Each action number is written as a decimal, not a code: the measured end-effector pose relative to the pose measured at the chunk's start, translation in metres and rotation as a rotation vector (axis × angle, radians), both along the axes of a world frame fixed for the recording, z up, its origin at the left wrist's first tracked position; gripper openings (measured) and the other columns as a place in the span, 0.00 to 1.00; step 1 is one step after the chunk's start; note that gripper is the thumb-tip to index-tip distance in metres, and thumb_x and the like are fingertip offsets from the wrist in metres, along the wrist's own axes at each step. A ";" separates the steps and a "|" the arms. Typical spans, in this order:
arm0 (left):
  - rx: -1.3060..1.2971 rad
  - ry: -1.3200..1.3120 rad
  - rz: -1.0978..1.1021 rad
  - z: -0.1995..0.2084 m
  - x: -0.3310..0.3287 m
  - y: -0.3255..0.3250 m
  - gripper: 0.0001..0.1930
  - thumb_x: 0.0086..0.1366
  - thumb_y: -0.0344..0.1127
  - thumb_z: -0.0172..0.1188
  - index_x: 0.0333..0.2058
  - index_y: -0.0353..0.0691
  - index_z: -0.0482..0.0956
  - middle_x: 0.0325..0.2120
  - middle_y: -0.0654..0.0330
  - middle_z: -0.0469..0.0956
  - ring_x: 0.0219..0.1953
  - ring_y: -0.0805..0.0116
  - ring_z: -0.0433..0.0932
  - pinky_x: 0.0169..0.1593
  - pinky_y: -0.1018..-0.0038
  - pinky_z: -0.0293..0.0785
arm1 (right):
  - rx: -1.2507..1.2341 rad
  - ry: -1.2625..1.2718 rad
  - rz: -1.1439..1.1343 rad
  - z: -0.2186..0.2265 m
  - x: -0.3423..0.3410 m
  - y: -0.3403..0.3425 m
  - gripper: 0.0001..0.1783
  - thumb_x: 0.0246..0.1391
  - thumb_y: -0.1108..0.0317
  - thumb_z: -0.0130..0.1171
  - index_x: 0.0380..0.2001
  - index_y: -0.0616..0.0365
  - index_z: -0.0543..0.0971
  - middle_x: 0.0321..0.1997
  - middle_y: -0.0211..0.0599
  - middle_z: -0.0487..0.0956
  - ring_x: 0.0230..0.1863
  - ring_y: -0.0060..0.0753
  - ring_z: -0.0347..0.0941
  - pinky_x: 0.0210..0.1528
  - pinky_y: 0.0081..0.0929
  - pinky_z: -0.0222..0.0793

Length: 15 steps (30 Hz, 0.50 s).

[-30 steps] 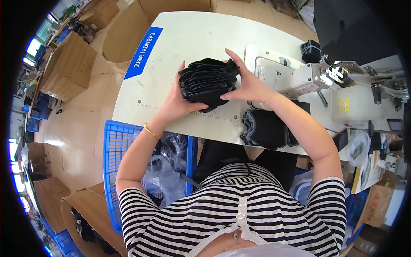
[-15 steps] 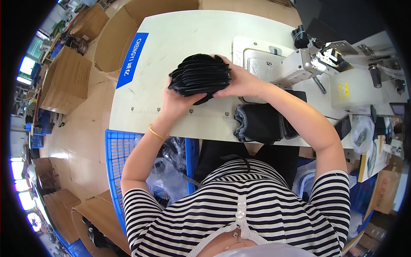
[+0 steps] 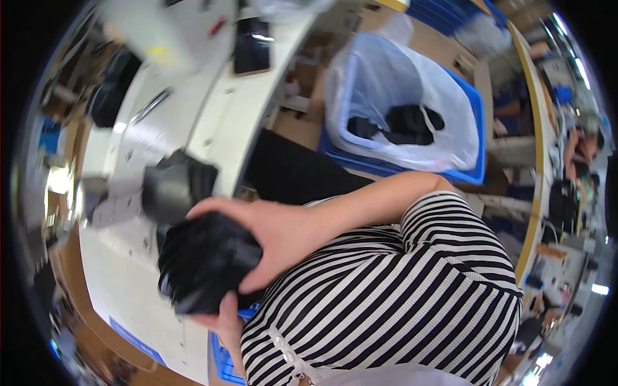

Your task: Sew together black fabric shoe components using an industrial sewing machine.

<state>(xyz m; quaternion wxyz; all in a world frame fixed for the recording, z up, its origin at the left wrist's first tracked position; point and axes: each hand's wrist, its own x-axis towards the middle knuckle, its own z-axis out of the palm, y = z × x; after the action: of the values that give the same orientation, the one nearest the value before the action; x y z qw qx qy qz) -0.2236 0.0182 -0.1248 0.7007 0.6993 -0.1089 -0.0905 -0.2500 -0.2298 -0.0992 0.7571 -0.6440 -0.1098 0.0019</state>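
A thick bundle of black layered fabric pieces [image 3: 209, 260] is clasped between both my hands at the table's near edge. My right hand [image 3: 273, 235] wraps its upper and near side, thumb and fingers spread around it. Lower down, my left hand [image 3: 224, 321] grips the bundle from beneath; most of its fingers are hidden. Just beyond lies another dark folded fabric bundle [image 3: 180, 183] on the white table [image 3: 219, 122], close to my right fingertips. Motion blurs the held bundle's layers.
A blue crate [image 3: 475, 116] lined with a clear plastic bag [image 3: 380, 64] stands right of the table, black pieces [image 3: 412, 125] inside it. A phone [image 3: 252, 46] and a slim metal tool [image 3: 152, 105] lie on the tabletop. People sit at far-right workstations.
The view has swung to the right, bringing the lined blue crate into sight. The black bundle stays in both hands and is now nearer my body, beside the other bundle.
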 end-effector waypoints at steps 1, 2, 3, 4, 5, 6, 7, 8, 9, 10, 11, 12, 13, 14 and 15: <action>0.089 0.005 -0.198 -0.002 0.013 -0.030 0.33 0.53 0.27 0.68 0.58 0.31 0.68 0.56 0.50 0.72 0.55 0.64 0.73 0.60 0.64 0.69 | -0.129 0.062 -0.179 -0.010 -0.020 -0.024 0.56 0.37 0.64 0.77 0.68 0.54 0.54 0.61 0.47 0.72 0.61 0.39 0.72 0.63 0.32 0.67; 0.177 0.005 -0.389 -0.006 0.025 -0.071 0.31 0.53 0.25 0.68 0.57 0.30 0.69 0.55 0.51 0.73 0.54 0.65 0.73 0.59 0.66 0.69 | 0.014 0.240 -0.218 -0.019 -0.040 -0.048 0.54 0.39 0.67 0.76 0.67 0.56 0.56 0.61 0.44 0.72 0.62 0.32 0.70 0.63 0.29 0.67; 0.155 0.016 -0.524 -0.006 0.026 -0.112 0.30 0.54 0.26 0.68 0.56 0.29 0.70 0.54 0.52 0.74 0.54 0.65 0.73 0.59 0.67 0.69 | 0.113 0.286 -0.298 -0.028 -0.058 -0.069 0.53 0.40 0.70 0.76 0.67 0.59 0.56 0.61 0.41 0.72 0.61 0.28 0.68 0.62 0.29 0.67; 0.123 0.031 -0.638 -0.010 0.022 -0.149 0.29 0.54 0.26 0.68 0.55 0.29 0.71 0.53 0.53 0.75 0.54 0.65 0.73 0.60 0.67 0.68 | 0.156 0.281 -0.420 -0.047 -0.074 -0.087 0.50 0.39 0.72 0.76 0.65 0.61 0.59 0.59 0.39 0.74 0.59 0.28 0.69 0.62 0.29 0.68; 0.120 0.121 -0.722 -0.020 0.016 -0.183 0.31 0.54 0.26 0.68 0.57 0.29 0.69 0.54 0.52 0.74 0.54 0.64 0.73 0.60 0.67 0.68 | 0.045 0.521 -0.504 -0.046 -0.094 -0.115 0.47 0.39 0.74 0.75 0.63 0.62 0.64 0.55 0.37 0.77 0.57 0.29 0.72 0.60 0.30 0.69; 0.127 0.209 -0.787 -0.028 0.007 -0.209 0.33 0.54 0.27 0.68 0.59 0.29 0.66 0.54 0.50 0.74 0.54 0.63 0.73 0.60 0.67 0.67 | 0.212 0.629 -0.580 -0.042 -0.107 -0.140 0.43 0.38 0.76 0.74 0.61 0.61 0.68 0.52 0.37 0.79 0.54 0.29 0.74 0.58 0.29 0.71; 0.211 0.044 -0.826 -0.034 -0.003 -0.231 0.37 0.54 0.27 0.68 0.62 0.30 0.63 0.55 0.48 0.73 0.55 0.61 0.74 0.60 0.66 0.68 | 0.329 0.629 -0.641 -0.063 -0.123 -0.167 0.40 0.39 0.76 0.72 0.59 0.61 0.70 0.52 0.37 0.80 0.52 0.28 0.76 0.57 0.29 0.72; 0.270 -0.111 -0.864 -0.047 -0.009 -0.247 0.40 0.55 0.28 0.69 0.64 0.30 0.59 0.56 0.46 0.72 0.56 0.58 0.74 0.60 0.65 0.68 | 0.388 0.615 -0.667 -0.074 -0.137 -0.197 0.36 0.42 0.74 0.70 0.58 0.61 0.71 0.52 0.38 0.80 0.51 0.29 0.77 0.56 0.30 0.73; 0.317 -0.136 -0.960 -0.056 -0.013 -0.260 0.46 0.54 0.31 0.71 0.68 0.32 0.53 0.58 0.43 0.69 0.57 0.54 0.73 0.60 0.64 0.69 | 0.364 0.665 -0.741 -0.096 -0.157 -0.231 0.34 0.45 0.72 0.69 0.58 0.62 0.71 0.52 0.39 0.80 0.51 0.31 0.78 0.56 0.31 0.73; 0.348 -0.135 -1.040 -0.067 -0.017 -0.267 0.45 0.56 0.33 0.71 0.68 0.33 0.55 0.58 0.44 0.71 0.56 0.54 0.75 0.58 0.64 0.71 | 0.407 0.610 -0.842 -0.108 -0.173 -0.258 0.32 0.47 0.73 0.68 0.57 0.62 0.71 0.52 0.40 0.79 0.51 0.33 0.78 0.57 0.33 0.74; 0.370 -0.030 -1.095 -0.080 -0.021 -0.273 0.43 0.57 0.32 0.70 0.67 0.33 0.56 0.56 0.44 0.73 0.54 0.55 0.77 0.57 0.65 0.73 | 0.420 0.610 -0.979 -0.131 -0.190 -0.286 0.31 0.49 0.71 0.67 0.57 0.63 0.70 0.52 0.42 0.79 0.51 0.35 0.78 0.57 0.34 0.74; 0.397 0.077 -1.136 -0.088 -0.023 -0.273 0.41 0.58 0.31 0.69 0.67 0.33 0.57 0.55 0.45 0.74 0.53 0.57 0.78 0.56 0.66 0.74 | 0.418 0.616 -0.964 -0.156 -0.206 -0.318 0.30 0.51 0.70 0.66 0.57 0.63 0.69 0.52 0.43 0.78 0.52 0.36 0.78 0.57 0.35 0.75; 0.421 0.111 -1.128 -0.093 -0.025 -0.272 0.33 0.62 0.24 0.63 0.64 0.33 0.62 0.53 0.47 0.76 0.51 0.62 0.79 0.56 0.69 0.74 | 0.398 0.668 -0.997 -0.171 -0.212 -0.344 0.30 0.51 0.69 0.67 0.57 0.64 0.70 0.53 0.44 0.78 0.52 0.36 0.78 0.56 0.35 0.76; 0.431 0.124 -1.129 -0.100 -0.026 -0.274 0.33 0.62 0.24 0.63 0.64 0.33 0.62 0.53 0.47 0.76 0.51 0.62 0.79 0.56 0.69 0.74 | 0.411 0.685 -1.046 -0.200 -0.224 -0.368 0.31 0.50 0.68 0.68 0.56 0.64 0.70 0.52 0.43 0.78 0.51 0.37 0.78 0.56 0.36 0.76; 0.477 0.099 -1.126 -0.107 -0.025 -0.276 0.30 0.61 0.27 0.65 0.61 0.32 0.66 0.50 0.47 0.78 0.49 0.61 0.80 0.54 0.69 0.75 | 0.436 0.720 -1.076 -0.221 -0.231 -0.388 0.32 0.49 0.68 0.69 0.56 0.64 0.69 0.51 0.44 0.78 0.51 0.38 0.78 0.55 0.36 0.76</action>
<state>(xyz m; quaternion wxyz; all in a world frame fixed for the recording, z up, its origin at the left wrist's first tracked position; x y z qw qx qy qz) -0.2485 -0.2574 -0.2317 0.3737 0.6669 -0.4058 -0.5010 -0.4809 -0.6177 -0.3203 0.7544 -0.4010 0.4866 -0.1828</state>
